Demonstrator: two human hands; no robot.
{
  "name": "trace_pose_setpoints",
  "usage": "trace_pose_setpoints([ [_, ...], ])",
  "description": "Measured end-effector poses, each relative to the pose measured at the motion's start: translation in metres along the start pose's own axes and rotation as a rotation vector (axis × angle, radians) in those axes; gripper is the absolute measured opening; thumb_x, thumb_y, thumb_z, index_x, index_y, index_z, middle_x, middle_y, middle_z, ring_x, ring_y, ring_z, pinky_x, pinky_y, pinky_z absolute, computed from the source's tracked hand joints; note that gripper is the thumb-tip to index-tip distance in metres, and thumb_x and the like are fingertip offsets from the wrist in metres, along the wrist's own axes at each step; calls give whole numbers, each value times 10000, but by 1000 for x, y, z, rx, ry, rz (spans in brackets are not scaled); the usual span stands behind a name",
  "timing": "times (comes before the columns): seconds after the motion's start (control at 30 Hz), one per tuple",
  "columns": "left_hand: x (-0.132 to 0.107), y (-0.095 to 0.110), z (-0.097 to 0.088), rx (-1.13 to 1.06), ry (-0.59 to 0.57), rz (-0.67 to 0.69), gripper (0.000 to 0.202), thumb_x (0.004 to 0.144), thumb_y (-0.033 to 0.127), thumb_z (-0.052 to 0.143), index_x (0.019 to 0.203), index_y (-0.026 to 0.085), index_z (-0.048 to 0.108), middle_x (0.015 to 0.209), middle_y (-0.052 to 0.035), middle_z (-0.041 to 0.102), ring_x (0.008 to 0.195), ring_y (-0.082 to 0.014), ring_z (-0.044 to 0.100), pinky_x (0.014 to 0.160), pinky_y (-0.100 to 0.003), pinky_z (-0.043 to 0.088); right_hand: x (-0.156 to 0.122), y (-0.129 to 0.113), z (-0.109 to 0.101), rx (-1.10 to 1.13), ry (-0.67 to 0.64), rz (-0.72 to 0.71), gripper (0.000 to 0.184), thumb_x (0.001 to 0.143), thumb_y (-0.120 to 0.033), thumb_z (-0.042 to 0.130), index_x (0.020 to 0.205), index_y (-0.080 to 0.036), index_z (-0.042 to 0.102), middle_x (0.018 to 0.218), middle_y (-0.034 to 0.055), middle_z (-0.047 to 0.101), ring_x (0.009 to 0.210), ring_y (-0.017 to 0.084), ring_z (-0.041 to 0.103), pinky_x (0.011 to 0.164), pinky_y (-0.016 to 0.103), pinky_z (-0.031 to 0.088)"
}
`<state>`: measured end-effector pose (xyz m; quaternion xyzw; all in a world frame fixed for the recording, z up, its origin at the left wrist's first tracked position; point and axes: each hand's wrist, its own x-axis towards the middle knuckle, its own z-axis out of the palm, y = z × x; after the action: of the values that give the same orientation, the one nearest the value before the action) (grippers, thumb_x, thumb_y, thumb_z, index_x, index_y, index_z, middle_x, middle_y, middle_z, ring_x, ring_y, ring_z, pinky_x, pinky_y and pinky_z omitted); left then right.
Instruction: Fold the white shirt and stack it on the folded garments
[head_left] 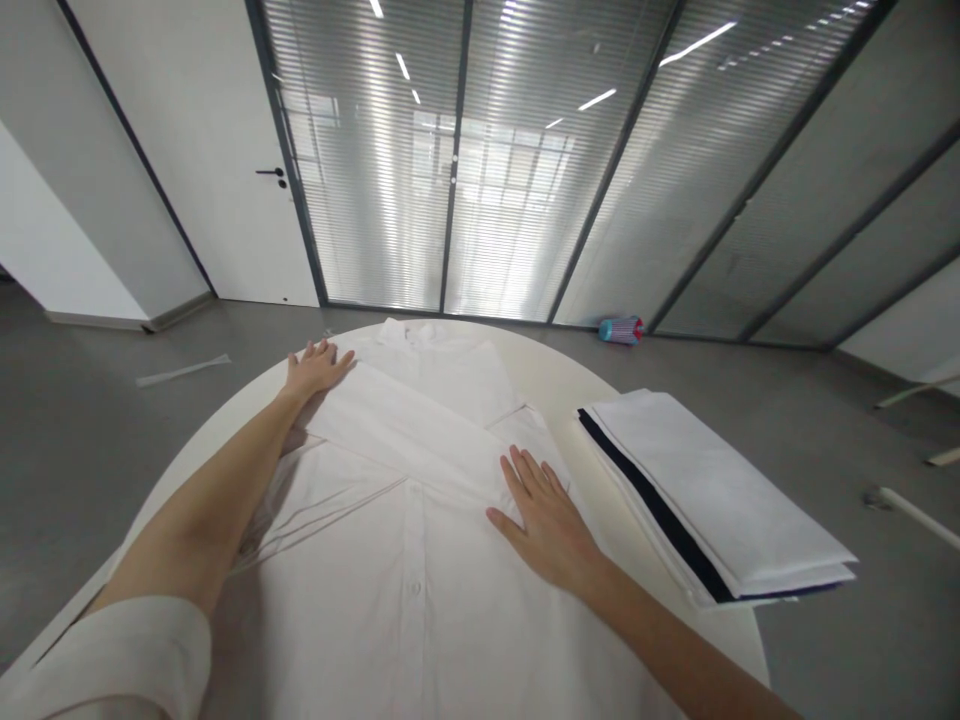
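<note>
On the round table [559, 380], a white shirt [457, 560] is lying buttons-up, one sleeve [427, 420] already crossing its chest, its body lying unfolded. The left hand [317, 371] and right hand [546, 525] are resting palm-down on it, fingers spread, grasping nothing.

Bright glare at blinds [502, 250] | soft shadows | dim floor [67, 430] | edges stretched
</note>
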<state>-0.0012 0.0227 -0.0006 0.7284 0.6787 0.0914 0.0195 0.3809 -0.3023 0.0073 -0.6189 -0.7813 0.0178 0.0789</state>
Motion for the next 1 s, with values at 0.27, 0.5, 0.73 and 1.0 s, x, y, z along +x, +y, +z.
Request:
trace_pose_setpoints([
  [0.27,-2,7,-7,48,-33,-13,866,907,731,213,1512,133,378,1609,-186,255,1483,-413,201,1113,-730,152,1,-1,-1,10,-15,3,804,981,-664,251,1557,-106,312,1624,135,184,1518,276,143,1235,505,178],
  [0.5,6,0,-4,49,6,9,822,920,708,234,1453,130,472,1578,-184,335,1486,-392,210,1145,-660,177,2,3,2,29,-38,11,819,971,-681,253,1568,-122,286,1628,124,167,1518,278,134,1242,500,158],
  [0.73,-12,20,0,6,264,113,664,982,524,301,1503,127,411,1604,-155,292,1501,-351,192,1191,-573,134,2,5,7,27,-18,-2,802,972,-680,251,1579,-156,260,1631,111,163,1519,278,128,1238,511,159],
  [1.0,-27,40,5,-20,-34,273,694,957,643,308,1526,254,381,1608,-81,311,1494,-338,217,1182,-557,161,1,6,5,6,-36,-20,797,979,-666,247,1581,-143,245,1631,113,154,1520,271,126,1242,502,154],
])
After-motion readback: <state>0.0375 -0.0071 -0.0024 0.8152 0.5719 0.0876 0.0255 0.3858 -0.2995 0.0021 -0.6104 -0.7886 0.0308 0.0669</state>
